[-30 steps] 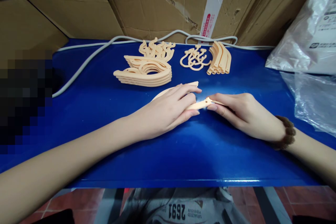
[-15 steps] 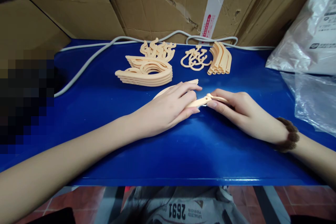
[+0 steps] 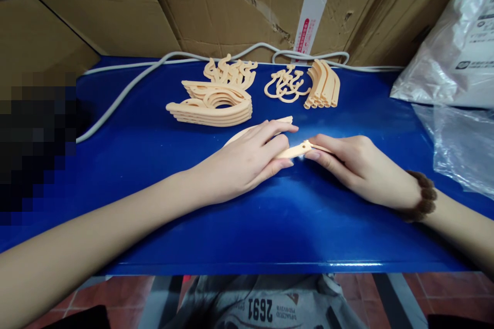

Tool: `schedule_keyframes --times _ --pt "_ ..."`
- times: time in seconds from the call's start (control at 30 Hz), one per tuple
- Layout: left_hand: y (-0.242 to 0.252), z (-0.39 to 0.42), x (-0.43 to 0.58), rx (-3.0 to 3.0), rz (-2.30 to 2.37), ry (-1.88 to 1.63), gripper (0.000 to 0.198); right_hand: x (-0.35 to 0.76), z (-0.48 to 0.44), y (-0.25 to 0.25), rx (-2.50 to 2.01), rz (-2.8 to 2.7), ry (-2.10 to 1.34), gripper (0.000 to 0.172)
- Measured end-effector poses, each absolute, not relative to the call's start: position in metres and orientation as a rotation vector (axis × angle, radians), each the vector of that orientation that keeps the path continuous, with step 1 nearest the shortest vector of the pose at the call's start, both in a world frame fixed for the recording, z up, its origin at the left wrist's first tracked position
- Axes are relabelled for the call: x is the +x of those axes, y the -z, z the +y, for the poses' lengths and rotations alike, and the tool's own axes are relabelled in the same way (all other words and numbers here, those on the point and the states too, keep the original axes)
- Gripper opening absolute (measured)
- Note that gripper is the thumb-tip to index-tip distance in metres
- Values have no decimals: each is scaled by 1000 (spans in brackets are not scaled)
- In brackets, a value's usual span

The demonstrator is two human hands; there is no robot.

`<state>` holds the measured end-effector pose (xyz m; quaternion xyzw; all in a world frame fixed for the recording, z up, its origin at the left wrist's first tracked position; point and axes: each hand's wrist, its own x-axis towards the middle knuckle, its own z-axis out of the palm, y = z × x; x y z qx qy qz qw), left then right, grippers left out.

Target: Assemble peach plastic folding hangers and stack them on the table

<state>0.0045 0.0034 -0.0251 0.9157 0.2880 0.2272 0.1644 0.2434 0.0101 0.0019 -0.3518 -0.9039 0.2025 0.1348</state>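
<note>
My left hand [image 3: 249, 159] lies over a cream plastic hanger arm [image 3: 295, 151] and grips it, the narrow end with a small hole sticking out past the thumb. Most of this piece is hidden under the palm. At that end, my right hand [image 3: 353, 159] pinches a thin, curved cream hanger hook [image 3: 322, 148] between thumb and fingers. The hook's head touches the arm's tip; whether it sits inside cannot be made out. Another flat curved edge [image 3: 287, 120] shows behind the left fingers, perhaps part of the same hanger.
Behind the hands lie stacked hanger arms [image 3: 212, 113], a row of wavy hanger pieces [image 3: 231, 73], loose hooks [image 3: 285, 87] and a bundle of curved tubular pieces [image 3: 323, 85]. A white cable [image 3: 127, 100] runs before cardboard boxes [image 3: 231, 10]. A plastic bag [image 3: 443, 61] stands right on the blue table [image 3: 247, 236].
My right hand has turned the hook slightly, so it looks flatter and thinner against the arm's tip. My left hand holds its place, while the view has shifted very little.
</note>
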Motion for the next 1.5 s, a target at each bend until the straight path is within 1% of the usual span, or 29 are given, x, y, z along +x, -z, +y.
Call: schedule_keyframes --times 0.27,0.43,0.63,0.8,1.0,1.27,1.5 --pt "28 3 3 2667 805 -620 22 248 6 2 -904 -2709 -38 31" --pt "28 3 3 2686 804 -614 22 249 5 3 -876 -2749 202 35" --pt "29 4 3 2697 802 -613 23 248 6 4 -833 -2753 341 38" --pt "29 4 3 2693 809 -613 22 249 6 4 -809 -2748 414 35" --pt "29 4 3 2681 816 -604 21 249 6 4 -781 -2734 545 39" --pt "28 3 4 2673 809 -598 20 245 6 2 -686 -2728 782 30" --pt "28 3 3 2698 803 -585 21 246 6 0 -628 -2725 934 28"
